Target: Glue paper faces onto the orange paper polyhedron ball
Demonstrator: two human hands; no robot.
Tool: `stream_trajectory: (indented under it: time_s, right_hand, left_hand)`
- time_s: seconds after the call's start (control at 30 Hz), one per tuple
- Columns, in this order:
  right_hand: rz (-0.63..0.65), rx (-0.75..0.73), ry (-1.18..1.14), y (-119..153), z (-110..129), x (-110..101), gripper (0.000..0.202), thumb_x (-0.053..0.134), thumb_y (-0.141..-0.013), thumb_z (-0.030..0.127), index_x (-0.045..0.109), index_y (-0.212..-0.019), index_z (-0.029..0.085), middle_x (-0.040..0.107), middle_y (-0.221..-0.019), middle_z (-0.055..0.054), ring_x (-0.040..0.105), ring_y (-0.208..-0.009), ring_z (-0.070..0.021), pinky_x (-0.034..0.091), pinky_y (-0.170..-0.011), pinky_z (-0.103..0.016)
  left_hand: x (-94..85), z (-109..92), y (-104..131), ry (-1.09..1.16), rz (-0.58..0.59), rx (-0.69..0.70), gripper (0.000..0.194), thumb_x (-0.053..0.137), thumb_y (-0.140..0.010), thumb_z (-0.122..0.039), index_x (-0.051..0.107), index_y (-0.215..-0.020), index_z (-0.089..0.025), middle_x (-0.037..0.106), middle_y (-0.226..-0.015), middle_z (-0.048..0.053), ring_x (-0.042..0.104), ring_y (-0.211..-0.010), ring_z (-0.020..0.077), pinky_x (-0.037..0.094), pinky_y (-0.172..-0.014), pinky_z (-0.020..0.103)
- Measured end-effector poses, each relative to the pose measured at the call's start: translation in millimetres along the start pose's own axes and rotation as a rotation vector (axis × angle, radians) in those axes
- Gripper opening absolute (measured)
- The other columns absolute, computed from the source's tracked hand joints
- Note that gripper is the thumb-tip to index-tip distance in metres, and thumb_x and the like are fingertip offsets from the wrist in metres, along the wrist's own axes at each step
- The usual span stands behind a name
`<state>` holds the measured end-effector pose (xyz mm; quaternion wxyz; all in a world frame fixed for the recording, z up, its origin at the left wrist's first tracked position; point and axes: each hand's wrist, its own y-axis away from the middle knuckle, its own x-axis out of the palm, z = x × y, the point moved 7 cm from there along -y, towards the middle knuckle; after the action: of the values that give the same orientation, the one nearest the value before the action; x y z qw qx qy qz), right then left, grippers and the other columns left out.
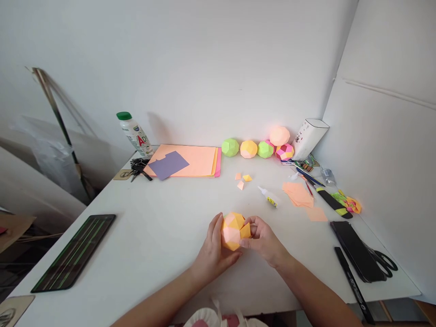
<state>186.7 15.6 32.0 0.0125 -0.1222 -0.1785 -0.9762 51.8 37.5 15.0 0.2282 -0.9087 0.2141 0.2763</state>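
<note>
A faceted paper ball in yellow-orange and pale peach sits between my hands near the table's front edge. My left hand is closed round its left side and underneath. On the ball's right side, my right hand pinches a small yellow paper piece, thumb below and fingers above. Whether that piece is fixed to the ball I cannot tell. Beyond the ball lie a few small cut pieces, one of them a yellow piece and one a peach piece. A small glue bottle rests on its side nearby.
Finished paper balls line the wall. Coloured sheets lie at the back left beside a white bottle. Rightward are peach squares, a cutter knife, a phone, scissors and a black marker.
</note>
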Motion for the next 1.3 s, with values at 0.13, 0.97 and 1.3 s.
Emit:
stream_trajectory:
  time_s: [0.13, 0.97, 1.3]
  right_hand:
    - [0.006, 0.011, -0.032, -0.8, 2.1, -0.6, 0.044, 0.081, -0.061, 0.026, 0.048, -0.09, 0.02, 0.069, -0.078, 0.001, 0.067, -0.073, -0.0164, 0.051, -0.073, -0.033]
    - [-0.028, -0.053, -0.042, -5.5, 4.0, -7.0, 0.045, 0.08, -0.062, 0.027, 0.046, -0.09, 0.022, 0.071, -0.08, 0.0, 0.068, -0.074, -0.0182, 0.05, -0.077, -0.037]
    - [-0.066, -0.14, 0.281, 1.0, 5.7, -5.8, 0.033, 0.067, -0.071, 0.02, 0.046, -0.095, 0.023, 0.064, -0.085, 0.0, 0.059, -0.083, -0.0184, 0.047, -0.074, -0.032]
  left_hand:
    - [1.3, 3.8, 1.3, 0.038, 0.013, -0.02, 0.099, 0.069, -0.074, -0.023, -0.001, -0.144, -0.022, 0.021, -0.141, 0.021, 0.027, -0.134, 0.038, 0.036, -0.103, 0.06]
    - [4.3, 5.1, 3.4, 0.057, 0.004, 0.007, 0.095, 0.065, -0.074, -0.017, 0.002, -0.145, -0.021, 0.023, -0.144, 0.021, 0.028, -0.135, 0.036, 0.035, -0.105, 0.057]
    - [-0.4, 9.2, 2.0, -0.02, -0.05, 0.015, 0.093, 0.065, -0.074, -0.017, 0.004, -0.144, -0.02, 0.025, -0.143, 0.022, 0.03, -0.134, 0.0362, 0.041, -0.101, 0.056]
